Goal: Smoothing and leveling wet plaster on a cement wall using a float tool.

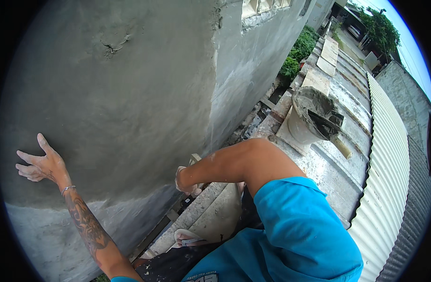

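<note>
Fingers spread, my left hand [45, 162] is up at the grey plastered wall [131, 103], close to its surface; I cannot tell if it touches. Nothing is in it. My right hand [183, 181] is low by the wall's corner, whitened with plaster and partly hidden by my forearm. Its fingers curl round something mostly hidden; a pale, straight-edged piece [195, 159] shows beside the wrist. The plaster looks damp and darker above, paler along the lower band, with a rough mark [116, 47] higher up.
A bucket of mortar [305, 123] stands on a board on the ribbed metal roof [326, 188], a wooden-handled tool [341, 146] across its rim. Corrugated sheeting [387, 188] lies beyond. My sandalled foot [189, 238] is on a narrow ledge [215, 214]. Green plants [300, 54] grow behind.
</note>
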Demonstrator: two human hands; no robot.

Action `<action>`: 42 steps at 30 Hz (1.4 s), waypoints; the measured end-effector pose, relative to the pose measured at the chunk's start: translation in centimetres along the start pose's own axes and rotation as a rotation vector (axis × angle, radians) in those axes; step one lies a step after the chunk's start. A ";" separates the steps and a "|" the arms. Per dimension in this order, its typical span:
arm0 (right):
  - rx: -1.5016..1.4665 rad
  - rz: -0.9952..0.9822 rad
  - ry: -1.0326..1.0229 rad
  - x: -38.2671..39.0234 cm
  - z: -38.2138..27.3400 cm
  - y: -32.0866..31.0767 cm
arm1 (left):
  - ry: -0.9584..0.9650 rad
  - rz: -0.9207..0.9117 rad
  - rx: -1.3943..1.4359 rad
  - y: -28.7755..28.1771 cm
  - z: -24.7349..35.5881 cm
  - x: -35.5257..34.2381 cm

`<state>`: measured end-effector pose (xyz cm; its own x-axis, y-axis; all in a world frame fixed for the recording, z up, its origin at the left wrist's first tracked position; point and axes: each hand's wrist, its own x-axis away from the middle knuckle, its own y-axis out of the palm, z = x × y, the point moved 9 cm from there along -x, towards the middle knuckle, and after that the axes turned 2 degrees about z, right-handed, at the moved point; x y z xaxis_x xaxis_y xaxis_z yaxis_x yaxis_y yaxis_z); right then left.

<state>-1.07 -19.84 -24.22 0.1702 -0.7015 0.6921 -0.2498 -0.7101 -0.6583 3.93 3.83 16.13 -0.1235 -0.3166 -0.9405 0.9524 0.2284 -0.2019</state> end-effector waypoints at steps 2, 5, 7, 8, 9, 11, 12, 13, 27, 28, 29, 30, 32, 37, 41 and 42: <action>0.137 0.001 0.157 1.7 -0.6 -2.7 | 0.052 -0.021 -0.034 0.4 -0.5 0.7; 0.048 0.251 0.172 0.1 2.5 -2.5 | 0.105 -0.049 -0.022 1.6 2.4 1.6; 0.080 0.207 0.177 0.2 1.9 -4.0 | 0.150 -0.068 -0.062 1.0 2.8 1.7; 0.096 0.143 0.219 0.6 2.4 -3.8 | 0.196 -0.083 -0.079 1.4 3.7 2.7; 0.060 0.201 0.269 1.2 3.7 -3.3 | 0.241 -0.093 -0.083 2.3 5.0 3.7; 0.017 0.287 0.356 2.6 5.5 -1.7 | 0.301 -0.169 -0.079 3.9 7.0 5.8; 0.004 0.306 0.405 3.2 6.1 -1.3 | 0.356 -0.192 -0.097 4.2 8.0 6.9; -0.054 0.222 0.420 2.9 6.9 -0.5 | 0.405 -0.219 -0.106 4.6 9.1 8.0; -0.063 0.067 0.301 5.4 5.1 -0.1 | 0.566 -0.310 -0.102 6.0 10.7 12.5; -0.058 0.067 0.302 5.3 5.1 -0.2 | 0.571 -0.305 -0.091 6.0 10.7 12.6; -0.043 0.066 0.303 5.2 5.0 -0.3 | 0.576 -0.299 -0.080 5.9 10.7 12.6; -0.029 0.063 0.306 5.3 4.9 -0.5 | 0.573 -0.295 -0.080 5.8 10.6 12.5; -0.023 0.064 0.302 5.6 4.7 -0.7 | 0.596 -0.291 -0.076 5.6 10.6 12.5; -0.015 0.084 0.268 5.4 4.6 -0.3 | 0.624 -0.376 -0.101 6.1 9.7 14.1; -0.019 0.087 0.283 5.7 4.6 -0.7 | 0.705 -0.547 -0.176 7.0 6.9 18.7; -0.007 0.094 0.297 6.0 4.6 -0.8 | 0.763 -0.599 -0.213 7.0 6.7 19.7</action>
<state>4.58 -23.73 -20.92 -0.1393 -0.7149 0.6852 -0.2585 -0.6417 -0.7221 10.00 -6.98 -1.97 -0.7857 0.2264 -0.5756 0.6131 0.4090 -0.6759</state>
